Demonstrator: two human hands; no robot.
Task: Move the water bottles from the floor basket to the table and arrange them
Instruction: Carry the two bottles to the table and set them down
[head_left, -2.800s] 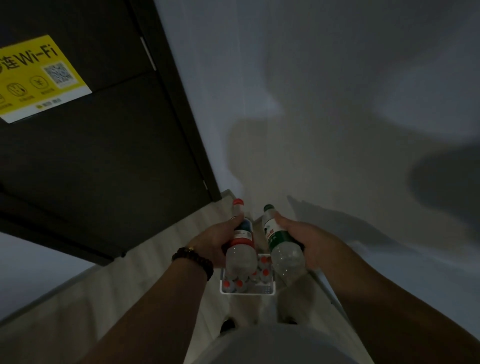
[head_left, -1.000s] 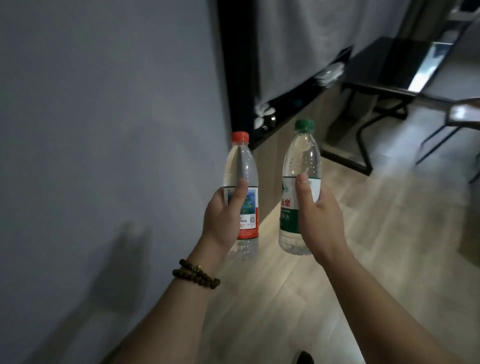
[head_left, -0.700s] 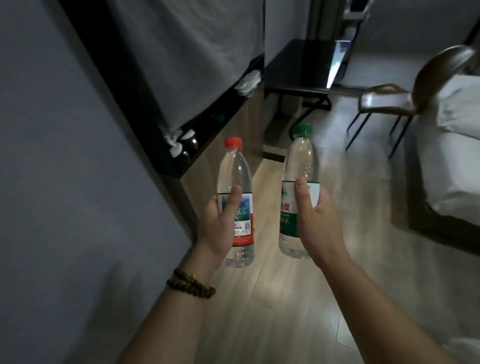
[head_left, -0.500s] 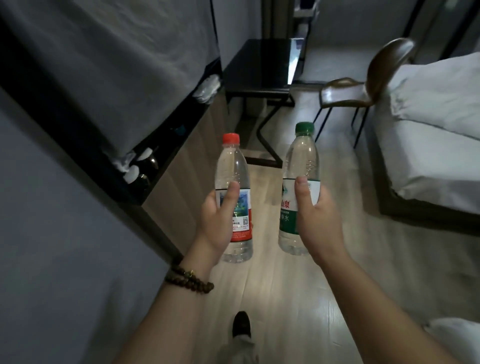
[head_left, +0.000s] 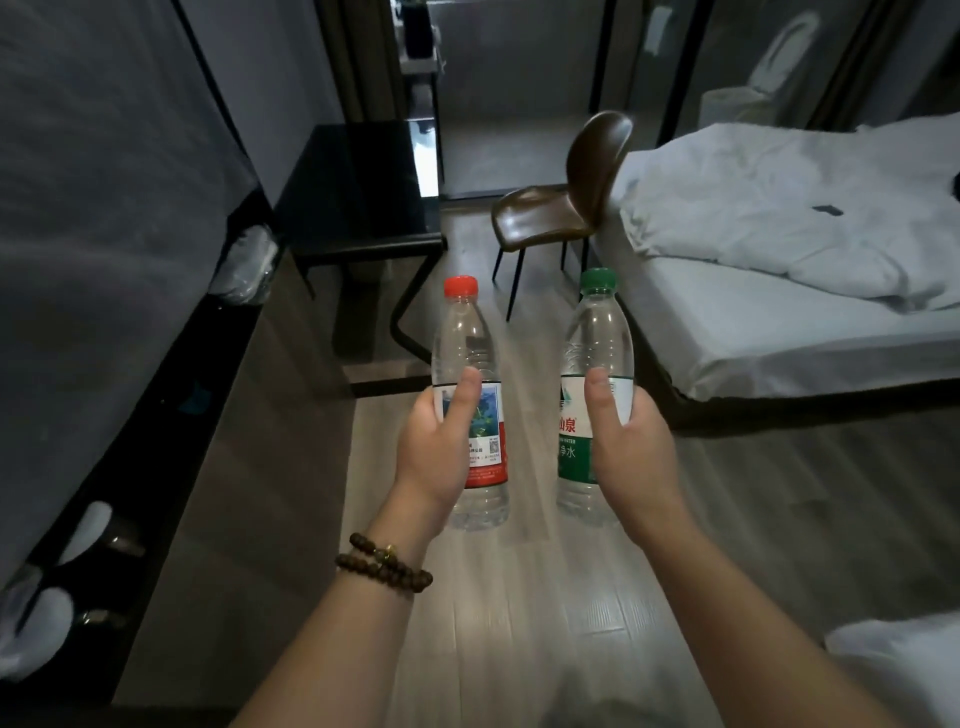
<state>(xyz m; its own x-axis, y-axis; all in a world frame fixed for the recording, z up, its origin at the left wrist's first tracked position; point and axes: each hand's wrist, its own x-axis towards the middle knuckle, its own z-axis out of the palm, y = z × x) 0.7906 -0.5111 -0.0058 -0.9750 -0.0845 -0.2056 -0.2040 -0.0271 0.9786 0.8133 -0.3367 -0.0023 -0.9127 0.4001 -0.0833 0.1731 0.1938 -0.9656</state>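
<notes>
Left grip: left hand (head_left: 436, 447) wrapped round the label of the red-capped bottle (head_left: 467, 338); thumb laid up the front; bottle upright, cap on top
Right grip: right hand (head_left: 631, 447) wrapped round the label of the green-capped bottle (head_left: 597, 332); thumb likewise up the front; bottle upright
Pair: side by side, apart, not touching; long axes vertical, near parallel
Table: black table (head_left: 353, 182) ahead and to the left, well beyond both bottles
Nearer hand: the left, on the table's side; probably first to reach it
Next move, judged: carry forward and leftward; set down base first, axes kept vertical
Around: brown chair (head_left: 550, 213) right of the table; bed (head_left: 779, 312) along the right; floor basket not in view
</notes>
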